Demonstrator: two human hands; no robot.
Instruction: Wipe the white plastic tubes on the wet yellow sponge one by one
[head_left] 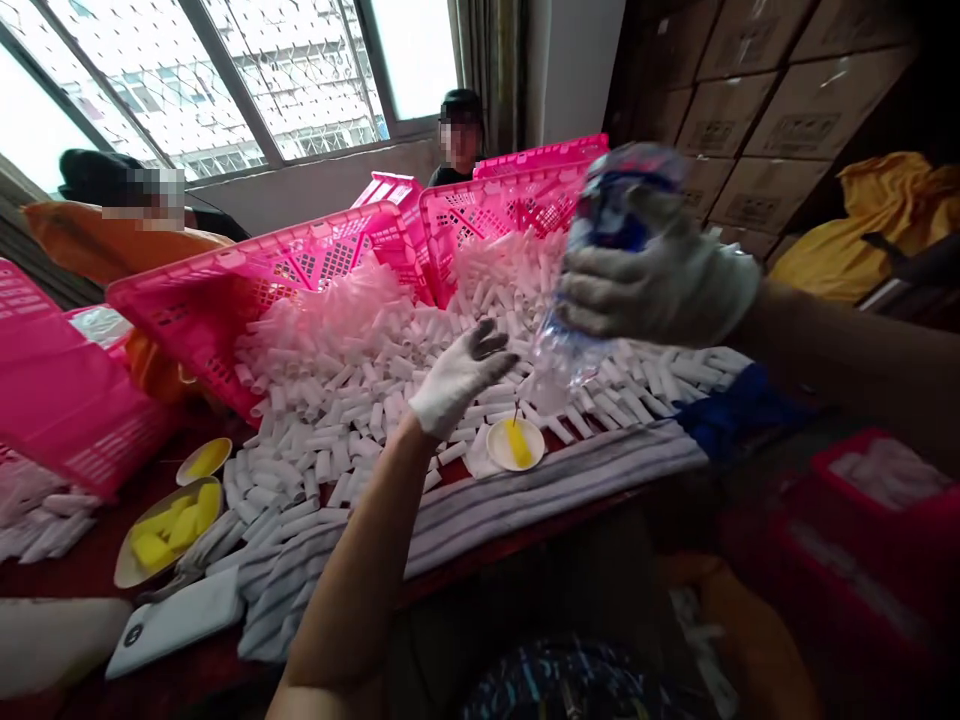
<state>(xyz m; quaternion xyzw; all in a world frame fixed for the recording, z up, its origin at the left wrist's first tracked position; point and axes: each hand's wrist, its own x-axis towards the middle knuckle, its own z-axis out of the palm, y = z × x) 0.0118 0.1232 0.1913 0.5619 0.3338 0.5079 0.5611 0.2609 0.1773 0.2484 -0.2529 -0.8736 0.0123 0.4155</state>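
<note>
Right hand (pixel 660 285), gloved in white, is closed around a clear plastic bottle (pixel 600 260) with a blue label. The bottle is held tilted in the air, above the far right part of the worktop (pixel 525 530), over the heap of small white tubes (pixel 360 370); its image is blurred. Whether the bottle is capped cannot be told.

Left hand (pixel 457 380), also in a white glove, is released: fingers spread and slightly curled, holding nothing. It hangs above the tubes near the middle of the worktop, just left of the bottle's lower end and not touching it.

On the worktop, near the left hand and slightly to the right, stands a small white dish (pixel 515 443) with a yellow piece in it. A striped cloth (pixel 540 490) lies along the near edge. At the near left sit a larger dish of yellow pieces (pixel 169 530) and a flat white device (pixel 176 620).

Pink baskets (pixel 247 290) lie tipped on their sides at the far side, tubes spilling from them. Two other persons sit beyond the baskets. Cardboard boxes (pixel 780 100) are stacked at the far right.
</note>
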